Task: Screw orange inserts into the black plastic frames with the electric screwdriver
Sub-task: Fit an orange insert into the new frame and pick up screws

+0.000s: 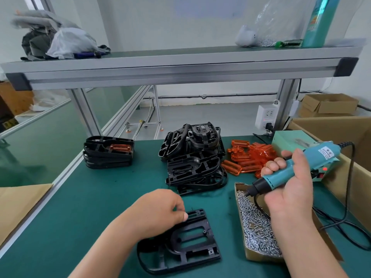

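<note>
Held the black frame [192,243] flat on the desk [90,207], left hand [158,213] curled on its far corner, likely to steady it. Gripped the screwdriver [285,175] in a closed right hand [291,187], tip dipped into the box of screws [259,237], seemingly to collect one. Kept orange inserts [247,159] piled beyond, none fitted yet.

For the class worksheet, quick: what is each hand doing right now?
Left hand: holds the frame.
Right hand: grips the screwdriver.
</note>
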### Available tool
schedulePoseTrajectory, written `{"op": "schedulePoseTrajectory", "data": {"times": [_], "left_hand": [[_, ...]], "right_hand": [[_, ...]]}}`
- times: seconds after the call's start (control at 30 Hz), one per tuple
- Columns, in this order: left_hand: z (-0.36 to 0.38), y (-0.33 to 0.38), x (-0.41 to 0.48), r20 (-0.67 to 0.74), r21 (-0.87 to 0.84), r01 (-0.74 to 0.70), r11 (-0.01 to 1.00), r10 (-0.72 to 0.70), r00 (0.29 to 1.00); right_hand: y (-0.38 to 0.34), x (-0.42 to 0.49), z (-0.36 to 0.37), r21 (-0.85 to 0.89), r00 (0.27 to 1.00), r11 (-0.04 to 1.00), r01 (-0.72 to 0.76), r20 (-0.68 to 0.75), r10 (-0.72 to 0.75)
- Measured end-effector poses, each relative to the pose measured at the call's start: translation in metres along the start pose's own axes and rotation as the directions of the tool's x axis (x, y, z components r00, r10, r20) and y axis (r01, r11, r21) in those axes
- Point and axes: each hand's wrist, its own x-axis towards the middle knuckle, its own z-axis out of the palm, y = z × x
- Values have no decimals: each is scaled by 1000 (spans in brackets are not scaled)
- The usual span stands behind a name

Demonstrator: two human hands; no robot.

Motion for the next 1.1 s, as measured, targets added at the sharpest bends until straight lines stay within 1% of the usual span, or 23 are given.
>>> {"op": "schedulePoseTrajectory", "data": {"times": [0.27,0.33,0.4,0.47,0.57,0.63,0.67,0.77,0.83,0.93,1.1], "left_hand": [[2,16,-4,-20,-18,-28,999,28,999],[-4,27,-1,-80,-52,-29,998,25,996],[-12,44,6,-180,-57,-43,997,33,983],[-21,67,19,-280,23,-78,997,81,957],[-33,102,49,-356,256,-154,954,241,903],[-39,120,75,-335,447,-172,878,343,878],[-42,127,88,-301,520,-174,836,370,879],[-43,143,123,-186,653,-178,737,383,905],[-37,149,141,-127,692,-196,695,384,915],[-24,151,162,-76,717,-204,667,366,928],[-15,142,177,-37,703,-201,682,318,947]], "right_hand": [[-3,4,-3,28,1000,1000,8,-12,-7],[-4,5,-3,40,1000,999,9,-19,-8],[-4,6,-3,47,1000,999,10,-27,-9],[-5,6,-3,49,999,999,15,-34,-13],[-7,6,-3,42,999,999,18,-44,-16],[-8,6,-3,50,999,999,16,-47,-13],[-9,6,-3,54,998,998,19,-53,-16],[-9,7,-2,63,997,998,30,-70,-26],[-8,9,-2,55,996,998,36,-83,-31],[-8,10,-2,54,996,998,29,-85,-24],[-10,12,-4,68,996,997,28,-84,-22]]}}
